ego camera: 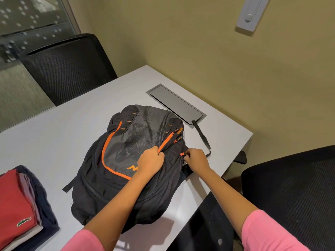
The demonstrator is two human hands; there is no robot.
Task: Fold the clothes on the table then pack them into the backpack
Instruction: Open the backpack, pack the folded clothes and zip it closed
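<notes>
A black and grey backpack (116,160) with orange trim lies flat on the white table (54,138), its front side up. My left hand (150,162) grips a fold of the backpack's front fabric beside an orange zipper line. My right hand (196,158) pinches an orange zipper pull (181,154) on the backpack's right side. A stack of folded clothes (20,205) sits at the table's near left corner, with a red shirt on top, grey and white layers under it, and a dark navy piece at the bottom.
A grey cable hatch (174,104) is set into the table behind the backpack, and a black strap (204,140) trails toward it. Black mesh chairs stand at the far left (68,69) and at the right (293,187). A wall runs along the table's right side.
</notes>
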